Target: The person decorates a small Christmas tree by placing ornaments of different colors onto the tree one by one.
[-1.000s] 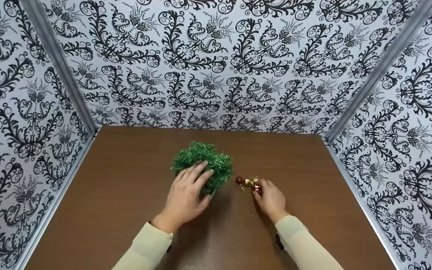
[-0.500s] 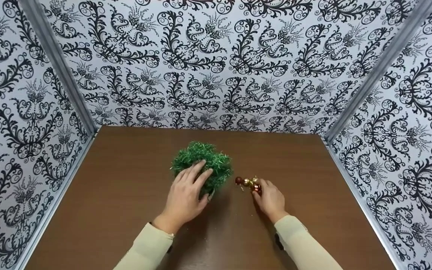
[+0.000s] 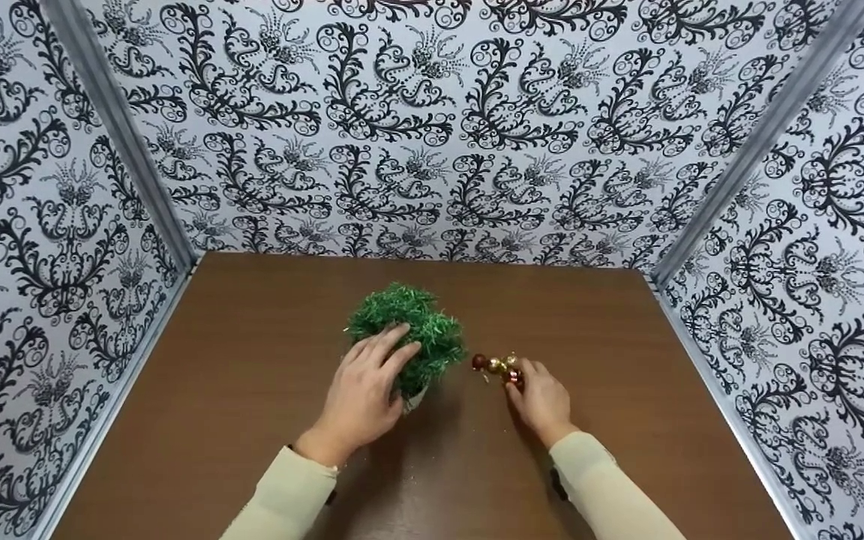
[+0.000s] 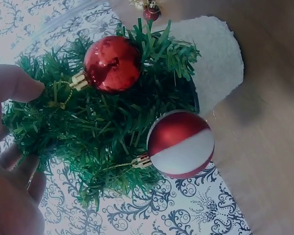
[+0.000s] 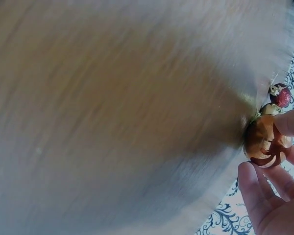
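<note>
A small artificial Christmas tree stands at the middle of the table, its white base partly in sight. My left hand holds its near left side, fingers over the branches and thumb on the other side. In the left wrist view a shiny red bauble and a red-and-white bauble hang from the branches by gold cords. To the right, my right hand pinches a shiny red bauble at table level. Beside it lie gold baubles and a dark red glittery bauble.
The brown table is enclosed by patterned black-and-white walls at the back and both sides. Grey metal strips run along the wall corners. Tiny specks lie on the table between the arms.
My left hand has moved slightly left and toward me, and the tree has turned a little with it, showing more of its white base. The right hand stays on the bauble.
</note>
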Demonstrator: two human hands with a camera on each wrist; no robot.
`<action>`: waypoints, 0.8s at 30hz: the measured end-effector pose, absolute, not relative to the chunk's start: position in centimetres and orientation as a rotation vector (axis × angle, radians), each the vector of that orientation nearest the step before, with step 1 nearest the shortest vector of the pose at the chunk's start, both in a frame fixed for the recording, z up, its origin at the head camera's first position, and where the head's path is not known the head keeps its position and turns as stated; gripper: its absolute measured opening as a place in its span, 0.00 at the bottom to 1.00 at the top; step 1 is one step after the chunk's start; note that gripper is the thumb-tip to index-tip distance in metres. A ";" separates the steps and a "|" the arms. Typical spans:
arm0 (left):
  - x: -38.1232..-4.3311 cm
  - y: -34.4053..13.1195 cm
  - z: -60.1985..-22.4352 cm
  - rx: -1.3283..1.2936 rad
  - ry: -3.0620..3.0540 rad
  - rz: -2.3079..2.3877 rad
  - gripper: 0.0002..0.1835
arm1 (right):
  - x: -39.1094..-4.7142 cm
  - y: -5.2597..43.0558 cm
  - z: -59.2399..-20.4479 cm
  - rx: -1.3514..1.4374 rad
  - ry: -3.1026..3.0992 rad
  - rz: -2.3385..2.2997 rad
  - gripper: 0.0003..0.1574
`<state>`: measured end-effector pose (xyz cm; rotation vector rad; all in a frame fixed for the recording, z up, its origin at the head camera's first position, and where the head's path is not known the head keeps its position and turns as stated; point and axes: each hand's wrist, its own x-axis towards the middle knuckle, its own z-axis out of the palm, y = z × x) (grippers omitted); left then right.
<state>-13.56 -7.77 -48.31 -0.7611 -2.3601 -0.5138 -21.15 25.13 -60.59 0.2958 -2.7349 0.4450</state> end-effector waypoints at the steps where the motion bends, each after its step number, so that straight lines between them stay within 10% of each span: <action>1: -13.5 -7.9 -48.4 -0.762 -2.364 -0.513 0.38 | -21.2 25.1 -60.6 0.297 -2.738 0.443 0.27; 24: -13.4 -9.0 -48.4 -0.772 -2.414 -0.478 0.33 | -21.0 24.9 -60.4 0.271 -2.743 0.422 0.26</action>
